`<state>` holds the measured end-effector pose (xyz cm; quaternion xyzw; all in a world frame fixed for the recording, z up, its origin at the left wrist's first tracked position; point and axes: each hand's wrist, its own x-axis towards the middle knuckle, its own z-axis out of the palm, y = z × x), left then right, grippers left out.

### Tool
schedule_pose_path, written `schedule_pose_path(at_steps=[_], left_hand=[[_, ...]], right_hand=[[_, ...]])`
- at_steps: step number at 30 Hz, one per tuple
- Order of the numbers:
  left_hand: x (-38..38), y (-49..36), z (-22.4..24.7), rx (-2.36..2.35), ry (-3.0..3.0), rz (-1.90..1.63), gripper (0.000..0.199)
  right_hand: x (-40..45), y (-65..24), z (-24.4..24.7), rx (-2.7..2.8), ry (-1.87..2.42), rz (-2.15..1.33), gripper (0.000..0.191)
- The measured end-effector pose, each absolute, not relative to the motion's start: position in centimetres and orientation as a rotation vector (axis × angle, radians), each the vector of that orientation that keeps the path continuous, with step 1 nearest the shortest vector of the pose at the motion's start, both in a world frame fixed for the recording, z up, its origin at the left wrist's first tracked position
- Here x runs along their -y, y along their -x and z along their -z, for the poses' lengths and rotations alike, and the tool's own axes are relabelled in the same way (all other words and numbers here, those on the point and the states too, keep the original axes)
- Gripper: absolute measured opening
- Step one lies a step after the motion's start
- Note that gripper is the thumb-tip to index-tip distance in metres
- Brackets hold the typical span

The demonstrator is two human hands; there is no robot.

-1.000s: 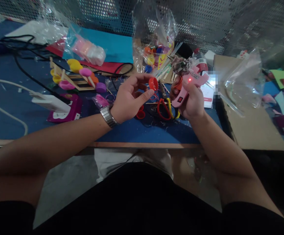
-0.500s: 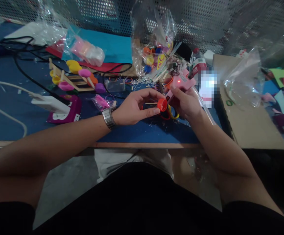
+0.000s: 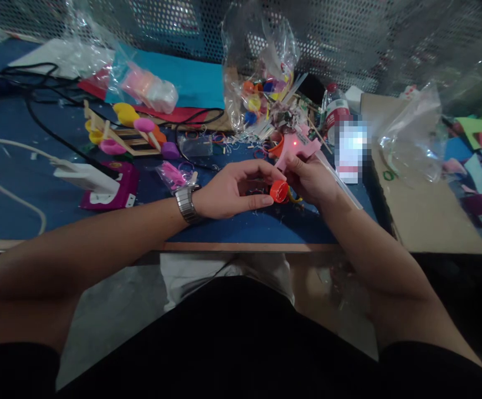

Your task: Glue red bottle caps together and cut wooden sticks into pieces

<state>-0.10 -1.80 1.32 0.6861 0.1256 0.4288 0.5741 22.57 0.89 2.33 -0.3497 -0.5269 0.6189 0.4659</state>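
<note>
The left hand (image 3: 235, 191) pinches a small, round, red plastic cap (image 3: 280, 191) between thumb and fingers, over the near middle of the blue table (image 3: 245, 230). Just right of the cap, the right hand (image 3: 312, 178) is wrapped around a pink plastic glue gun (image 3: 303, 147) with a lit red light (image 3: 295, 143). Beyond it, to the right, stands a red-labelled clear plastic bottle (image 3: 336, 113)

This looked like a craft workshop: a blue-topped bench (image 3: 232, 230) was strewn with cut scraps (image 3: 241, 138) and ran along a perforated metal panel (image 3: 341, 33) on the far side. Coloured card (image 3: 199, 83) and a clear bag of bright caps (image 3: 253, 102) lay far back, a purple socket block (image 3: 127, 185) sat left, cardboard (image 3: 424, 216) lay right, and a pink glue gun (image 3: 303, 148) glowed red at the middle.
</note>
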Motion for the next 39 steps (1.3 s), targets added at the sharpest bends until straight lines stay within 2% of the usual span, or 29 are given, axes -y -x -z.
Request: schedule_pose_path(at_steps=[11,17,20,24,27,30,34,39], left_hand=[[1.2,-0.1,-0.9,-0.29,-1.564,-1.146,0.048],[0.2,0.1,-0.5,-0.335,-1.547,-1.256,0.044],[-0.1,0.1,-0.4,-0.348,-1.584,-1.299,0.045],[-0.1,0.1,-0.6,-0.355,-1.623,-1.34,0.048],[-0.2,0.2,-0.6,-0.393,-1.661,-1.38,0.049],[-0.6,0.3,-0.4,-0.406,-1.704,-1.409,0.042],[-0.9,0.5,-0.2,-0.416,-1.725,-1.436,0.039],[-0.7,0.5,-0.3,-0.366,-1.685,-1.447,0.038]], right_hand=[[-0.8,-22.5,-2.8,1.356,0.984,-1.488,0.067],[-1.0,-23.1,-3.1,1.378,0.971,-1.543,0.024],[-0.9,-23.3,-3.1,1.408,0.923,-1.45,0.015],[-0.9,-23.2,-3.1,1.489,0.872,-1.304,0.012],[-1.0,-23.3,-3.0,1.631,0.913,-1.246,0.02],[-1.1,-23.4,-3.0,1.736,0.959,-1.283,0.026],[-1.1,-23.4,-3.0,1.737,0.997,-1.35,0.023],[-1.2,-23.8,-2.9,1.844,1.055,-1.036,0.016]])
